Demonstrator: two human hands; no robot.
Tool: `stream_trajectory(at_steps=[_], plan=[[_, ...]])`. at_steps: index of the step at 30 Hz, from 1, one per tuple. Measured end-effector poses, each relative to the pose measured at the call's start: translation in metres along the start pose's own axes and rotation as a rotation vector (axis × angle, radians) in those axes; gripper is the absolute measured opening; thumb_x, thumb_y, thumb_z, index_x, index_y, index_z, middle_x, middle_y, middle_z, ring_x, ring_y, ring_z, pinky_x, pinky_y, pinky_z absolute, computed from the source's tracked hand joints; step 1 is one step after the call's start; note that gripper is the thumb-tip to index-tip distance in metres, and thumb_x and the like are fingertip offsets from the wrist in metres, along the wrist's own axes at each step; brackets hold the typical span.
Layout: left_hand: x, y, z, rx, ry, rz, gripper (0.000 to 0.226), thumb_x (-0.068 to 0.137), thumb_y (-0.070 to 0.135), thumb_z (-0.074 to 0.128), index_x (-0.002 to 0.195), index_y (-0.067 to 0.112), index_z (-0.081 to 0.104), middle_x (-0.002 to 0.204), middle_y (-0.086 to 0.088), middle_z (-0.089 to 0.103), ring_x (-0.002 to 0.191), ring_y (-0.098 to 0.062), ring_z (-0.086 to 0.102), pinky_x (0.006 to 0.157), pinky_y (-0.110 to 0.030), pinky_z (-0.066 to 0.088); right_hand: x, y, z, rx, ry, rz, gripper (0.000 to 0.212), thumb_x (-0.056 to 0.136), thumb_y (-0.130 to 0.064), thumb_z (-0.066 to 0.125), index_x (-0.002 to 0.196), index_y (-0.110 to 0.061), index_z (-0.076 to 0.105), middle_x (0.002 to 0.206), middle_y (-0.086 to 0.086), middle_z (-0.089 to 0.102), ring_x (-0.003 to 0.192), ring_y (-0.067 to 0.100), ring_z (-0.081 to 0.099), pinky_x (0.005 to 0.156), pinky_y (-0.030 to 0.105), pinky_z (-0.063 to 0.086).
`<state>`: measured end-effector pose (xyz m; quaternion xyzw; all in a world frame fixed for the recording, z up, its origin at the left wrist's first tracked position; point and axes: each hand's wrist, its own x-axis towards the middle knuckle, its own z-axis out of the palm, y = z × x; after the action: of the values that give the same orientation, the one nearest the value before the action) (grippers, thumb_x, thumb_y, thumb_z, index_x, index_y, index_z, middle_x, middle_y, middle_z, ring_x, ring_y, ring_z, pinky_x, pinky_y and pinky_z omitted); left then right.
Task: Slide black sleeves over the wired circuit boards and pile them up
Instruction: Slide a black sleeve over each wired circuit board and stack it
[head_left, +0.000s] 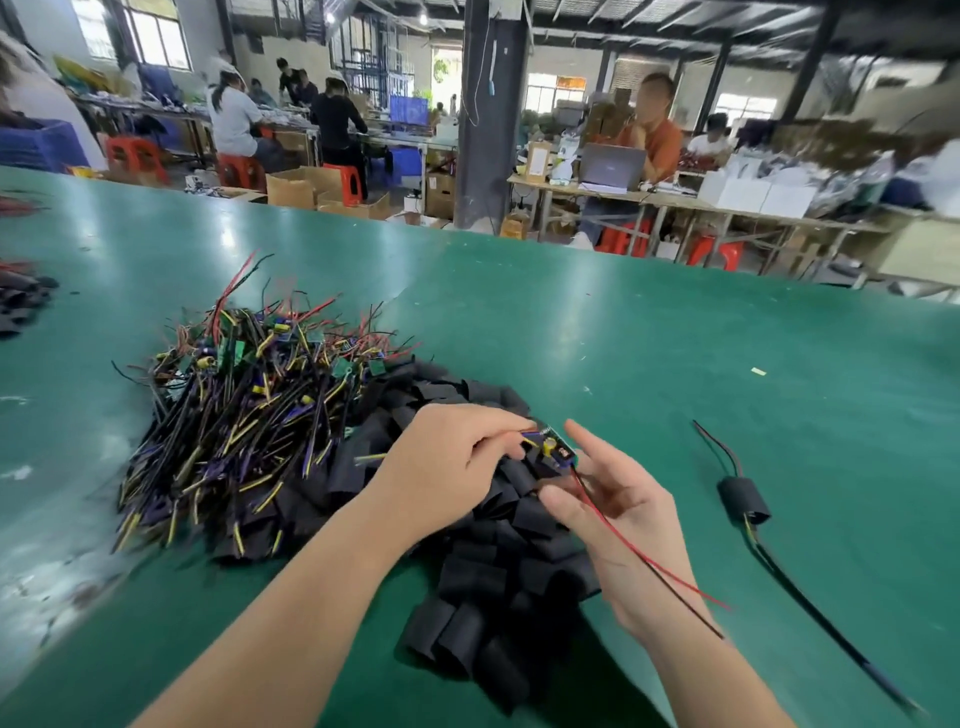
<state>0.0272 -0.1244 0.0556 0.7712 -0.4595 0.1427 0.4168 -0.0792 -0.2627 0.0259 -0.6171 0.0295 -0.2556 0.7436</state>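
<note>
Above the pile of black sleeves, your left hand pinches 1 wired circuit board by its yellow leads. Your right hand lies loosely open against it, red and black wires draped over the palm. With no sleeve picked, those loose wires could bunch at a sleeve mouth and jam.

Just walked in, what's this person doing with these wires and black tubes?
A person is fitting black sleeves over wired circuit boards. The left hand pinches one bare board by its wires above the heap of sleeves; the open right hand is beside it, red and black wires across its palm. A pile of unsleeved boards sits on the left; one sleeved piece lies on the right.
</note>
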Motion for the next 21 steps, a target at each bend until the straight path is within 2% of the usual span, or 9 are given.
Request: stream_trajectory(at_steps=[1,3,6,8,11,15,18,21], plan=[[-0.003,0.0,0.004,-0.02,0.016,-0.039,0.021,0.091,0.012,0.06,0.108,0.016,0.073,0.088,0.008,0.074,0.084,0.003,0.063,0.084,-0.019,0.049,-0.001,-0.001,-0.002,-0.041,0.0,-0.023,0.055,0.069,0.007,0.073,0.119,-0.015,0.063,0.084,-0.007,0.072,0.074,0.005,0.065,0.072,0.013,0.05],[-0.007,-0.001,0.01,-0.037,0.017,-0.08,0.018,0.091,0.022,0.062,0.105,0.02,0.074,0.091,0.011,0.074,0.085,0.0,0.066,0.082,-0.029,0.052,-0.002,-0.001,-0.002,-0.11,0.053,-0.043,0.038,0.075,0.002,0.072,0.105,-0.021,0.072,0.08,-0.006,0.072,0.072,0.006,0.065,0.07,0.013,0.05],[-0.012,-0.001,0.008,0.034,-0.01,-0.036,0.023,0.085,0.036,0.062,0.097,0.022,0.076,0.088,0.012,0.074,0.082,-0.007,0.067,0.074,-0.032,0.052,0.001,-0.001,0.001,-0.064,0.18,0.05,0.01,0.085,-0.011,0.066,0.09,-0.015,0.074,0.076,0.005,0.072,0.063,0.015,0.066,0.059,0.02,0.052],[-0.014,-0.001,0.006,0.196,0.021,0.085,0.026,0.078,0.036,0.067,0.095,0.02,0.077,0.084,0.007,0.074,0.077,-0.014,0.069,0.065,-0.029,0.053,0.002,0.0,0.004,0.108,0.208,0.182,0.017,0.079,-0.022,0.067,0.086,-0.008,0.071,0.073,0.009,0.069,0.058,0.016,0.064,0.053,0.021,0.05],[-0.016,0.001,0.007,0.385,0.076,0.263,0.026,0.077,0.031,0.07,0.095,0.015,0.077,0.075,0.002,0.072,0.065,-0.019,0.067,0.05,-0.027,0.052,0.001,-0.002,0.005,0.293,0.226,0.333,0.017,0.072,-0.028,0.07,0.074,-0.011,0.072,0.07,0.009,0.067,0.057,0.014,0.063,0.05,0.02,0.05],[-0.019,-0.002,0.01,0.507,0.065,0.355,0.029,0.083,0.028,0.067,0.108,0.013,0.073,0.077,0.004,0.07,0.063,-0.019,0.064,0.044,-0.028,0.048,0.001,-0.004,0.002,0.357,0.257,0.384,0.019,0.07,-0.028,0.071,0.073,-0.009,0.067,0.068,0.009,0.067,0.056,0.014,0.063,0.048,0.018,0.049],[-0.022,-0.003,0.012,0.48,0.068,0.362,0.031,0.091,0.029,0.055,0.108,0.009,0.073,0.072,0.0,0.068,0.059,-0.022,0.063,0.042,-0.031,0.048,0.0,-0.004,0.003,0.338,0.248,0.394,0.021,0.07,-0.029,0.071,0.073,-0.009,0.069,0.067,0.008,0.066,0.055,0.012,0.062,0.048,0.017,0.049],[-0.022,-0.001,0.01,0.394,0.081,0.34,0.036,0.09,0.034,0.052,0.103,0.008,0.074,0.068,-0.002,0.067,0.056,-0.024,0.063,0.041,-0.032,0.047,0.0,-0.004,0.002,0.322,0.204,0.38,0.023,0.073,-0.028,0.068,0.079,-0.006,0.068,0.067,0.008,0.066,0.052,0.011,0.059,0.049,0.017,0.049]])
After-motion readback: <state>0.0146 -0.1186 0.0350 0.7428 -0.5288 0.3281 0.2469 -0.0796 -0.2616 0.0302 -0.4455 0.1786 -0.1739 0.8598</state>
